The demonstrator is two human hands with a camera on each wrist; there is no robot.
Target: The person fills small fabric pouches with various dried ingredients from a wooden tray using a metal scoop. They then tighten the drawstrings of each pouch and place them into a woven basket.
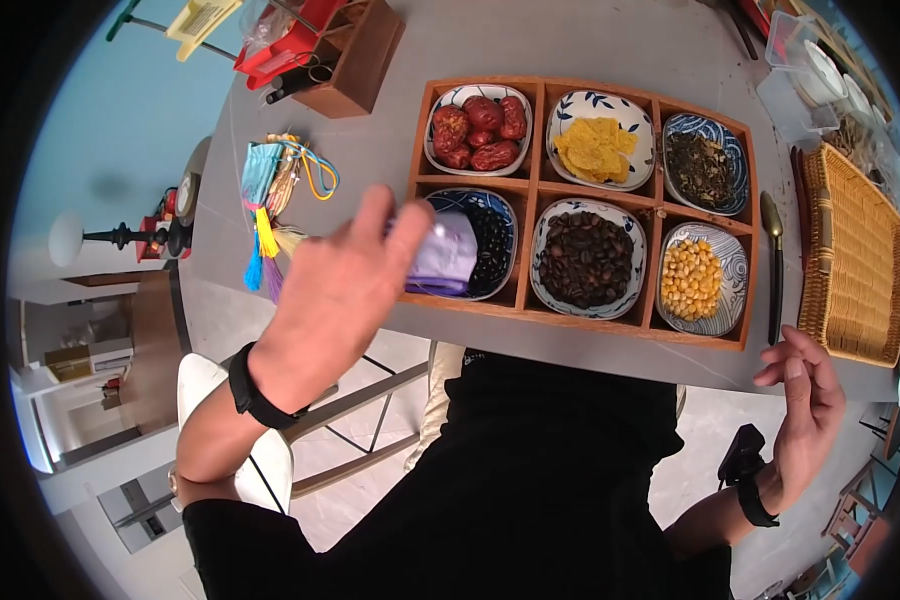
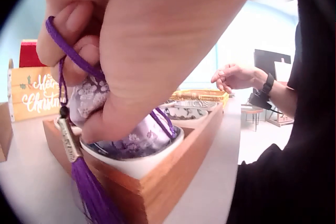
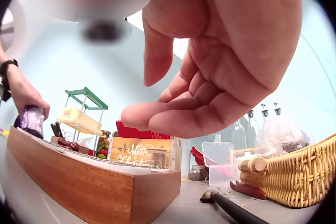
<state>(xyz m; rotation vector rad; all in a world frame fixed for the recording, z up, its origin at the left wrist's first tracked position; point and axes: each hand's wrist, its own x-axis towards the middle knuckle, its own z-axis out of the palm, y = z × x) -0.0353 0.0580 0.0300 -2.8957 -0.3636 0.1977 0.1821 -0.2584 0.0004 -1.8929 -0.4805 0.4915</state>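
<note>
A shiny lilac pouch (image 1: 444,252) with a floral print lies over the left part of the bowl of black beans (image 1: 492,245), in the near left compartment of the wooden tray (image 1: 530,313). My left hand (image 1: 342,290) pinches this pouch (image 2: 137,139) between thumb and fingers; a purple cord (image 2: 73,56) loops over the fingers and a purple tassel (image 2: 93,192) hangs outside the tray's corner. My right hand (image 1: 808,400) holds nothing, its fingers loosely bent by the table's front edge, near the bowl of corn kernels (image 1: 692,279).
Other tray bowls hold red dates (image 1: 480,130), yellow pieces (image 1: 597,150), dried leaves (image 1: 705,165) and dark beans (image 1: 585,255). Coloured tassels (image 1: 263,225) lie left of the tray. At the right are a dark-handled spoon (image 1: 774,260), a wicker basket (image 1: 855,255) and a clear plastic box (image 1: 795,105).
</note>
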